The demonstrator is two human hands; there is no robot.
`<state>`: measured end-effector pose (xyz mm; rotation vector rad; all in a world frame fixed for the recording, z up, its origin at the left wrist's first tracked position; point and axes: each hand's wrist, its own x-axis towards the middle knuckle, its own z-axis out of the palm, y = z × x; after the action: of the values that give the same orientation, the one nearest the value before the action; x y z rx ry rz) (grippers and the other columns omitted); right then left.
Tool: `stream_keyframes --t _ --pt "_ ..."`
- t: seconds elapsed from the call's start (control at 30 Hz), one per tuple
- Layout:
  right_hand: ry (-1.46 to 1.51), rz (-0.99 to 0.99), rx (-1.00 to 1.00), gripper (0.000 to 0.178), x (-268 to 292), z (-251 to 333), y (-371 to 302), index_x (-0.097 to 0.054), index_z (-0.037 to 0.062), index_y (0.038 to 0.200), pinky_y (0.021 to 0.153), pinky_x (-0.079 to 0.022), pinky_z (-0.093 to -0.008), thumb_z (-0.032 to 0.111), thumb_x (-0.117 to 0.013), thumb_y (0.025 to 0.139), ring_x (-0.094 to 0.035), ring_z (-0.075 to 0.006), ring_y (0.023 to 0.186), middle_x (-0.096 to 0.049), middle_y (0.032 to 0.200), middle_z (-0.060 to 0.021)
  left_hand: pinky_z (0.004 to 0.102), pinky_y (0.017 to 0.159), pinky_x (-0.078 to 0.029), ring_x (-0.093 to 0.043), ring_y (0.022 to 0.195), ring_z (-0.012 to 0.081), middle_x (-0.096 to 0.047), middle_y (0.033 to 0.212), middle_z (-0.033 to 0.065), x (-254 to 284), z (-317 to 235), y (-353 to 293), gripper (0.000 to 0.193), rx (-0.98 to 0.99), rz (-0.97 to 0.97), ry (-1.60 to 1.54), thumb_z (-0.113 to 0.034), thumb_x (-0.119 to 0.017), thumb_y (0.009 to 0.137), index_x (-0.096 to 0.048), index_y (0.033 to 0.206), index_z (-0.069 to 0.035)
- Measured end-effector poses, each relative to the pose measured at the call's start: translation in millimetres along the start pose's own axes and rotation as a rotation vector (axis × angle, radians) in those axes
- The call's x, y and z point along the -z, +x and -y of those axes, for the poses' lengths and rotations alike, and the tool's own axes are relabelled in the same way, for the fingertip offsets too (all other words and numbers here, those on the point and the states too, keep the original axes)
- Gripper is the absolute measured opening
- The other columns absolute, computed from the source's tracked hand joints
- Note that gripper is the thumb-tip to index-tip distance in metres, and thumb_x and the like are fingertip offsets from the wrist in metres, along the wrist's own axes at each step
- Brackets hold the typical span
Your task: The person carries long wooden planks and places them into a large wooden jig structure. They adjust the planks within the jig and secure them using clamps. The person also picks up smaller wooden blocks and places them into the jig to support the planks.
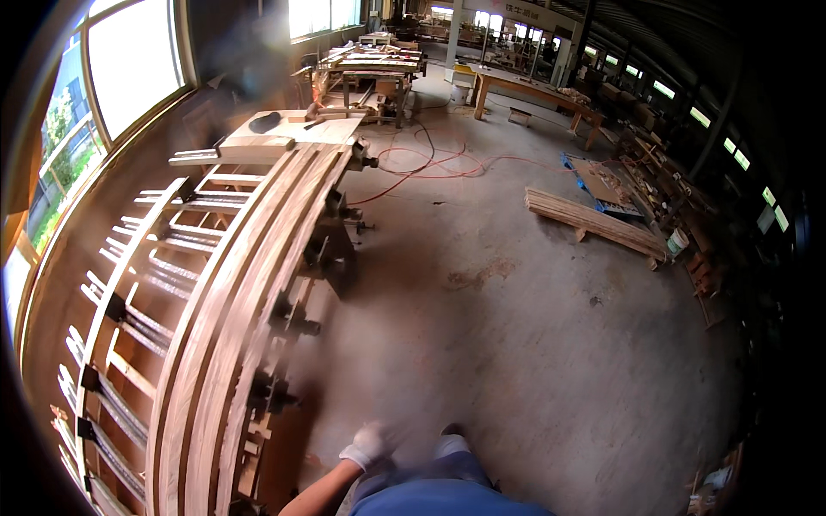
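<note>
My left hand [372, 441], in a pale glove, hangs low in front of my body, over the floor to the right of the clamp rack. It is smeared by motion, so its fingers and anything in them cannot be made out. Nearest to it is a row of long wooden boards [237, 318], lying side by side along the rack. Dark clamp heads [277, 391] stick out along the boards' right side. Ridged metal clamp bars [120, 408] run out to their left. My right hand is out of view.
A light panel [323, 129] lies at the rack's far end. Red hoses [443, 172] coil on the concrete floor [516, 361]. Stacked planks [594, 224] rest low at the right, near a white bucket [678, 241]. A long wooden table [542, 90] stands farther back. Windows line the left wall.
</note>
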<state>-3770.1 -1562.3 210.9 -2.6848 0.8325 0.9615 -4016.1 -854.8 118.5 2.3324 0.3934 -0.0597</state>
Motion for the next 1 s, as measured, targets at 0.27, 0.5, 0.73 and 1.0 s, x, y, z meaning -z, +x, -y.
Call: stream_keyframes --t 0.27,0.5,0.73,1.0 --pt "0.183 0.524 -0.052 0.036 -94 130 93 -0.073 0.0085 0.112 0.071 -0.061 -0.0456 0.042 -0.064 0.104 -0.075 -0.0302 0.084 -0.080 0.104 -0.0158 0.0426 0.099 -0.057 -0.074 0.111 0.0346 -0.077 0.122 0.0129 -18 -50 225 0.036 0.002 0.183 0.073 -0.043 -0.072 0.099 -0.081 0.117 -0.014" --pt "0.236 0.722 -0.197 0.040 -75 216 174 -0.072 0.0090 0.112 0.064 -0.062 -0.0444 0.046 -0.059 0.109 -0.076 -0.0278 0.077 -0.080 0.101 -0.0152 0.0369 0.091 -0.059 -0.078 0.101 0.0261 -0.081 0.109 0.0158 -9 -62 374 0.040 0.202 0.094 -0.135 -0.038 -0.078 0.094 -0.081 0.118 -0.007" --pt "0.274 0.743 -0.235 0.046 -67 314 245 -0.074 0.0046 0.114 0.066 -0.062 -0.0436 0.047 -0.058 0.110 -0.077 -0.0296 0.081 -0.080 0.104 -0.0177 0.0357 0.074 -0.059 -0.074 0.079 0.0209 -0.078 0.088 0.0104 -66 85 422 0.035 0.947 -0.027 -0.547 -0.029 -0.080 0.091 -0.081 0.110 0.000" --pt "0.242 0.651 -0.134 0.046 -49 483 291 -0.075 0.0027 0.117 0.070 -0.059 -0.0436 0.044 -0.058 0.109 -0.076 -0.0313 0.085 -0.079 0.106 -0.0191 0.0361 0.072 -0.058 -0.072 0.082 0.0175 -0.075 0.090 0.0044 -61 146 524 0.036 0.361 0.654 0.326 -0.033 -0.074 0.095 -0.074 0.123 -0.009"
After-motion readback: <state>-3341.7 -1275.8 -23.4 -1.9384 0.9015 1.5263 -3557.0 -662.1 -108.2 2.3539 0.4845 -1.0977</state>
